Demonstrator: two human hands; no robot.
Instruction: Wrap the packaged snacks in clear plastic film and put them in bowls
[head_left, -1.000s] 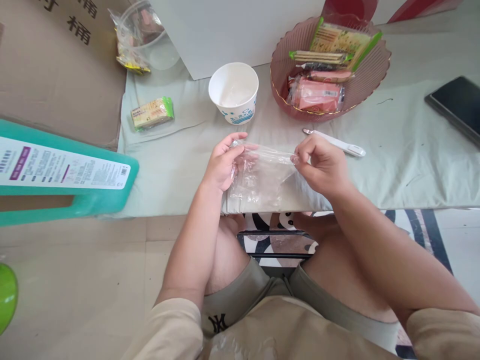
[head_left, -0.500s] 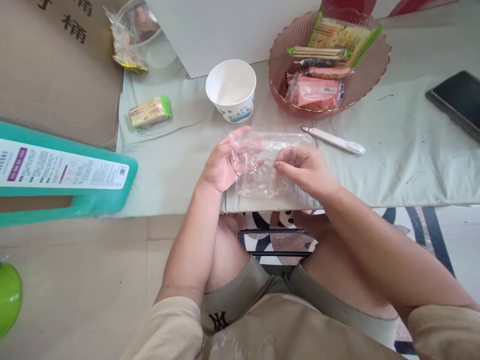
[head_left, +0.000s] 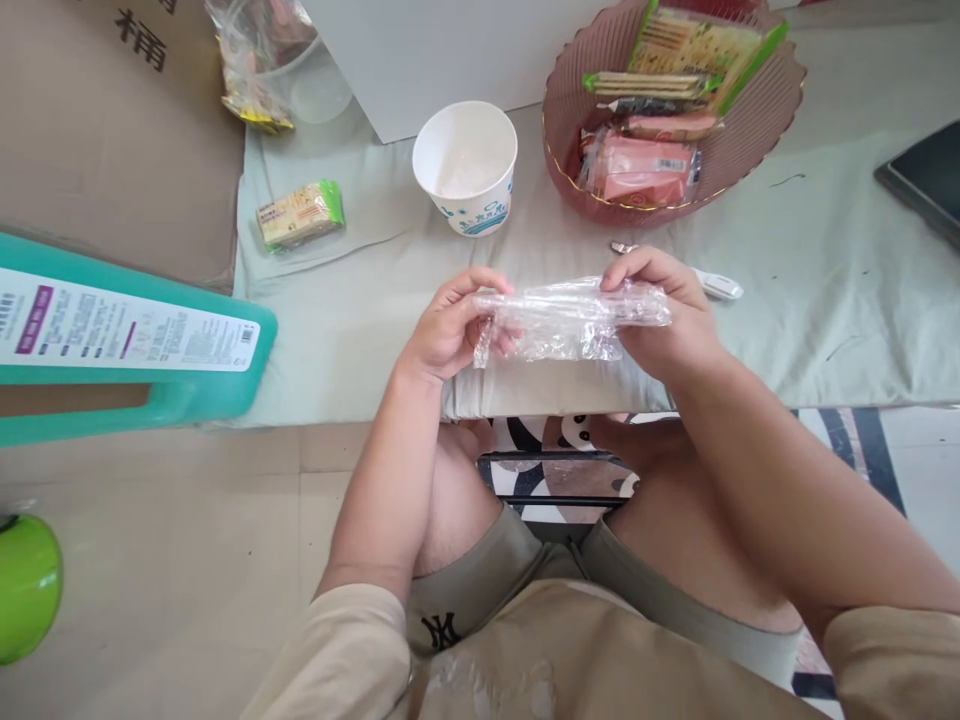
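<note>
A clear plastic bag (head_left: 570, 320) is stretched flat between both hands just above the near edge of the pale green cloth-covered table (head_left: 360, 320). My left hand (head_left: 450, 325) pinches its left end, fingers curled. My right hand (head_left: 664, 310) grips its right end, fingers wrapped over the top. Behind the right hand lies a white pen-like tool (head_left: 716, 285), partly hidden. A white paper cup (head_left: 466, 165) stands a little beyond the bag.
A pink ribbed bowl (head_left: 757, 120) of wrapped snacks sits at the back right. A green-wrapped cracker pack (head_left: 300, 213) lies left. A dark phone (head_left: 926, 180) is at the right edge. A teal stool (head_left: 127, 340) and cardboard (head_left: 112, 140) stand left.
The bag lay on the table with my right hand pressing into it; now both hands hold it lifted and pulled lengthwise into a narrow band.
</note>
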